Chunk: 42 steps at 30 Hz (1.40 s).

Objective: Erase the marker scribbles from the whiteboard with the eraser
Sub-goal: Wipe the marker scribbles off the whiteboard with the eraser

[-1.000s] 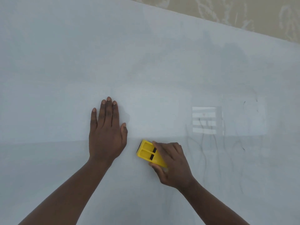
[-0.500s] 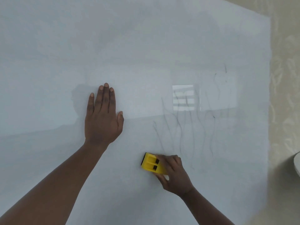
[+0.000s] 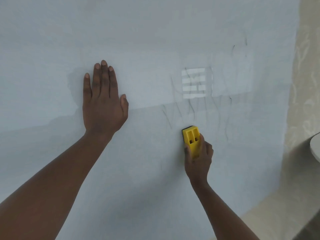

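A large whiteboard (image 3: 155, 32) fills most of the view. Thin dark marker scribbles (image 3: 192, 108) run in wavy vertical lines across its right half. My right hand (image 3: 199, 160) grips a yellow eraser (image 3: 191, 137) and presses its dark pad against the board, just below the scribbles. The eraser points upward. My left hand (image 3: 103, 101) lies flat on the board to the left, palm down, fingers together, holding nothing.
A bright window reflection (image 3: 194, 83) sits on the board among the scribbles. Past the board's right edge is a beige patterned surface (image 3: 304, 84). A white rounded object (image 3: 316, 146) shows at the right frame edge.
My right hand has slid the eraser rightward and turned it upright under the scribbles. The view has shifted, so the board's right edge now shows. My left hand stays flat.
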Each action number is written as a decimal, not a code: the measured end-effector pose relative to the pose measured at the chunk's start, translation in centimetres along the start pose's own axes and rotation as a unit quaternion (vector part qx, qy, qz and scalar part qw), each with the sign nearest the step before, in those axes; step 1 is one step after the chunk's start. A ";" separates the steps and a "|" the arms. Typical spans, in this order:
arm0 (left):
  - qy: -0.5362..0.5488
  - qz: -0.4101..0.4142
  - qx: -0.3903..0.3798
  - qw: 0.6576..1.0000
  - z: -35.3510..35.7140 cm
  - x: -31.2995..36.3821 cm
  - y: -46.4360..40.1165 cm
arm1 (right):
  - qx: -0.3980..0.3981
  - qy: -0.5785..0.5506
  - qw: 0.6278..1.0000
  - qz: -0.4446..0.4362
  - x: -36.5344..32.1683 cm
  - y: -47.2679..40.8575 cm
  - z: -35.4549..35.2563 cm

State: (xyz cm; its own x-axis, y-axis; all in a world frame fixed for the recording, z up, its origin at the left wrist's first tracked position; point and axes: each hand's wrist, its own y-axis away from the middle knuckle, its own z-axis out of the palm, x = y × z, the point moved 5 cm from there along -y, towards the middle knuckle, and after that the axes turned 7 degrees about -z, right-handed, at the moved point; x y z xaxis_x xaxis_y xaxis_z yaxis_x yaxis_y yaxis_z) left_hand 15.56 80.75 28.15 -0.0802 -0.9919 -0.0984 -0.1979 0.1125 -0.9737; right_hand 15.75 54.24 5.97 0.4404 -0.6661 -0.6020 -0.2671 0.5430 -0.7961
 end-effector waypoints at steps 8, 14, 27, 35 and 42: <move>0.011 -0.012 -0.010 1.000 0.4 0.7 2.3 | -0.140 -0.023 0.975 -0.169 -3.9 15.1 3.9; 0.026 -0.013 -0.009 1.000 0.7 1.0 2.6 | -0.102 0.020 0.990 -0.098 1.8 11.8 0.6; 0.016 -0.023 -0.004 1.000 0.8 1.1 2.6 | 0.032 0.097 0.968 0.228 12.4 -2.6 -5.5; 0.024 -0.042 0.026 0.998 -0.1 1.5 1.9 | 0.055 0.056 0.995 0.058 2.5 -16.4 -3.4; 0.022 -0.040 0.032 0.998 -0.8 3.8 -4.5 | 0.065 0.010 0.998 -0.022 -2.6 -26.6 -3.0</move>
State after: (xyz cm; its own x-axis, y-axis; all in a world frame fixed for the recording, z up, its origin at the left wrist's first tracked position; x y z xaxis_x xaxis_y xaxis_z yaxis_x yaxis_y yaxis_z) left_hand 15.34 76.54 32.33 -0.1105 -0.9938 -0.0127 -0.1425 0.0285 -0.9894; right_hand 19.13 40.03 28.55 0.4325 -0.6995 -0.5689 -0.1346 0.5738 -0.8079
